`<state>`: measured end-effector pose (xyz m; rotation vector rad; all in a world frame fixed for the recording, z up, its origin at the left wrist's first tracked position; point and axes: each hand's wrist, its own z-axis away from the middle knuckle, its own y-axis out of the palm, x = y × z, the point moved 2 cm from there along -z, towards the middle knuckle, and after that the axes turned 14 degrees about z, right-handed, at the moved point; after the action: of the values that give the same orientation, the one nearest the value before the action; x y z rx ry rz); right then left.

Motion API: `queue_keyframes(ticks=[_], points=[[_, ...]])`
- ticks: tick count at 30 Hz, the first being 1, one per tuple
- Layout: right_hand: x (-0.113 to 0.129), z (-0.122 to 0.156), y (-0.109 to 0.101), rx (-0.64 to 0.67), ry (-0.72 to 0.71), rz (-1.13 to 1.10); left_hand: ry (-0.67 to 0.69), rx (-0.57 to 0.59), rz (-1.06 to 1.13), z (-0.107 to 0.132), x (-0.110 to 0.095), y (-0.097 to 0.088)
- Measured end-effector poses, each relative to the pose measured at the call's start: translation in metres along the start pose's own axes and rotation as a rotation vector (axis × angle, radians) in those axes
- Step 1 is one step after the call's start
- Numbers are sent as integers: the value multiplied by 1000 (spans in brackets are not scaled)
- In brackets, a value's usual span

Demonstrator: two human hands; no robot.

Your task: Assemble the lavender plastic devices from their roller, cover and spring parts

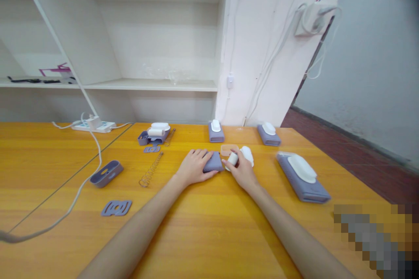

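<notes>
Your left hand (195, 165) is closed over the purple-grey housing (213, 163), fingers across the top, thumb along its near side; it sits on the wooden table (203, 231), call it the landmark. Your right hand (242, 169) is narrow, pinching a white cylinder (232, 160) between thumb and fingers, just right of the housing. White part (248, 156) right of the housing, partly behind that hand; can't tell its full shape. Translucent orange piece (229, 149) just beyond the housing, to the right. Left of the housing: loose spring (151, 170), then open purple-grey tray (107, 174); slotted plate (117, 208) left and nearer you. Beyond it: white-topped unit (216, 131) straight back, second unit (269, 134) back right, parts cluster (156, 133) back left. Large white-topped unit (303, 178) well right of it. Power strip (94, 124) far back left of it.
</notes>
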<state>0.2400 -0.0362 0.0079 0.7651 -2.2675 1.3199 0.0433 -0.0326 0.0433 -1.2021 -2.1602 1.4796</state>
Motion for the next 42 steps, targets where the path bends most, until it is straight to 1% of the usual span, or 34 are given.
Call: queue_keyframes(ticks=[6, 9, 12, 15, 18, 20, 24, 29, 33, 39, 42], points=[[0, -8, 5, 52, -15, 28, -2, -9, 13, -1, 2, 0], [-1, -12, 8, 58, 6, 26, 2, -5, 23, -2, 3, -1], [-2, -16, 12, 19, 107, 20, -1, 2, 33, -3, 7, 0], [-1, -19, 17, -75, 213, -11, -24, 1, 27, -5, 13, 2], [0, -19, 22, -116, 188, -97, -40, -4, 15, -7, 17, 4], [0, -18, 25, -88, 164, -178, -42, -10, 9, -8, 18, 5], [1, -18, 27, -44, 185, -317, -44, -27, -2, -7, 17, 7], [6, -18, 29, 12, 190, -368, -31, -49, -38, -5, 15, 8], [8, -17, 28, 11, 182, -347, -20, -54, -61, -4, 14, 8], [8, -13, 23, 3, 130, -129, 6, -58, -77, -3, 13, 7], [9, -13, 22, 2, 106, -121, 13, -61, -72, -2, 14, 8]])
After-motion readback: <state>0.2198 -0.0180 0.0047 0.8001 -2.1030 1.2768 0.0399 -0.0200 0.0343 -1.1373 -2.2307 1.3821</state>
